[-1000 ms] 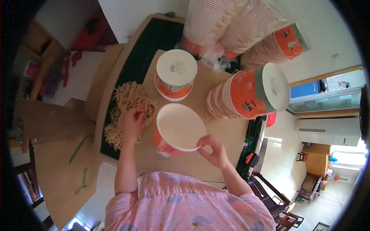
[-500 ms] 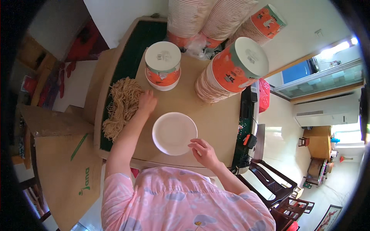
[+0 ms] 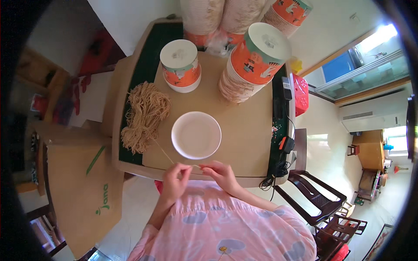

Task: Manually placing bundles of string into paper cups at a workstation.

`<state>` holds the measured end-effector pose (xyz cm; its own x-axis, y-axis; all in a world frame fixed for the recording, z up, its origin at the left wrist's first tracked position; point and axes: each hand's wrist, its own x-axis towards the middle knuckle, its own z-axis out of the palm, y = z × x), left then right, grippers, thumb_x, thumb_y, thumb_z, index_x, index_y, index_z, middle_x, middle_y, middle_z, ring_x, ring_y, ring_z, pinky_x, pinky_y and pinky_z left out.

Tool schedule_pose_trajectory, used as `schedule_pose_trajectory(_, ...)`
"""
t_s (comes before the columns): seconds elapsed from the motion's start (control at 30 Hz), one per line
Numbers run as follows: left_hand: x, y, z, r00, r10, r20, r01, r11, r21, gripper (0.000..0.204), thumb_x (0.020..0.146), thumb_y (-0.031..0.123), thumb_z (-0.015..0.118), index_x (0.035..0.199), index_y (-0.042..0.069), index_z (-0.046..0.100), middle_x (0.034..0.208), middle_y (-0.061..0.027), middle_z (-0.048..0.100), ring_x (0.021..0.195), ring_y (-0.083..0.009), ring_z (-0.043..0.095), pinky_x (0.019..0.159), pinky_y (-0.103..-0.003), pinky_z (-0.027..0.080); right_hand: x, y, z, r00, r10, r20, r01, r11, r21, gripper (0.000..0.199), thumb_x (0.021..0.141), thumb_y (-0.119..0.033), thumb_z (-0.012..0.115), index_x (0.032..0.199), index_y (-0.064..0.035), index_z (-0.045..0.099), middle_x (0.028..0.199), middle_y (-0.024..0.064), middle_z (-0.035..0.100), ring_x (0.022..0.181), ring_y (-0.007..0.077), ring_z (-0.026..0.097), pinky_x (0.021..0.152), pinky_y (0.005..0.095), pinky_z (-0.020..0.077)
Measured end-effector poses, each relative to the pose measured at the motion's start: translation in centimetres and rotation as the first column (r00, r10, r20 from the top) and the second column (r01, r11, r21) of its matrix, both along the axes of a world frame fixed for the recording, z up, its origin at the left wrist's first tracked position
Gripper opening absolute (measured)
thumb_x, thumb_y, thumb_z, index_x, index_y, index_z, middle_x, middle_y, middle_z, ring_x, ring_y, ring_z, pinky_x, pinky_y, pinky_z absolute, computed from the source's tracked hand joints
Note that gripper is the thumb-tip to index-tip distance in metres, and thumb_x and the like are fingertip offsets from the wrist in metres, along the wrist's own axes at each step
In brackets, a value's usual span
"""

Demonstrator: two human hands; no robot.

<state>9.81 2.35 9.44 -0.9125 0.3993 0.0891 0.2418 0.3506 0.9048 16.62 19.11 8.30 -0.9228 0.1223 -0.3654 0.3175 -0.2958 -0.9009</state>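
Counter [image 3: 257, 181] in front of us. Tub stack [image 3: 254, 61] beyond our fingers, rightward; yarn bundle [image 3: 146, 117] beyond them, leftward; open tub [image 3: 197, 135] just ahead. Change: our left hand [image 3: 175, 182] has come from beside the bundle, our right hand [image 3: 222, 175] from the tub's rim; both now work a strand [image 3: 164, 151] trailing to the bundle. Fingers pinched narrow on it, hands near our body, slightly apart.

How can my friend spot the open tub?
Find the brown board on the green-topped table. Near its front edge, beyond the left hand and right hand, sits a white-rimmed tub. Its open mouth faces up, while the short orange stack and tall orange stack show closed bottoms.
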Motion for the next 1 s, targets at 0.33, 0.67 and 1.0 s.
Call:
schedule_pose_trajectory(0.33, 2.6, 1.9, -0.8, 0.998, -0.058, -0.02, 0.058, 0.998, 0.007, 0.008, 0.076, -0.001, 0.064, 0.082, 0.001, 0.06, 0.071, -0.0101, 0.057, 0.059, -0.0239, 0.057, 0.052, -0.032, 0.044, 1.5, 0.4, -1.5, 0.997, -0.043, -0.07, 0.043, 0.999, -0.003, 0.014, 0.089, -0.008, 0.057, 0.095, 0.0026, 0.063, 0.102, 0.0099, 0.063, 0.09, 0.013, 0.058, 0.085, 0.0279, 0.0479)
schedule_pose_trajectory(0.67, 3.1, 2.7, -3.9, 0.919, -0.391, 0.05, 0.394, 0.913, -0.104, 0.01, 0.077, 0.006, 0.064, 0.086, 0.002, 0.064, 0.077, -0.0092, 0.061, 0.063, -0.0246, 0.058, 0.057, -0.032, 0.047, 1.5, 4.5, 0.1, 0.937, -0.346, 0.036, 0.343, 0.898, -0.275, 0.014, 0.095, -0.009, 0.045, 0.109, -0.0041, 0.045, 0.072, 0.0018, 0.049, 0.064, 0.0091, 0.046, 0.061, 0.0226, 0.0404)
schedule_pose_trajectory(1.0, 0.4, 7.9, -1.2, 0.715, -0.349, 0.606, 0.084, 0.903, 0.421, 0.013, 0.088, 0.012, 0.06, 0.093, 0.0, 0.064, 0.07, -0.0001, 0.058, 0.06, -0.0049, 0.051, 0.052, -0.02, 0.042, 2.0, 4.7, 1.6, 0.979, 0.094, -0.181, 0.005, 0.876, 0.483, 0.04, 0.09, 0.001, 0.048, 0.128, -0.0036, 0.034, 0.07, 0.0033, 0.05, 0.063, 0.0099, 0.049, 0.058, 0.0227, 0.0413)
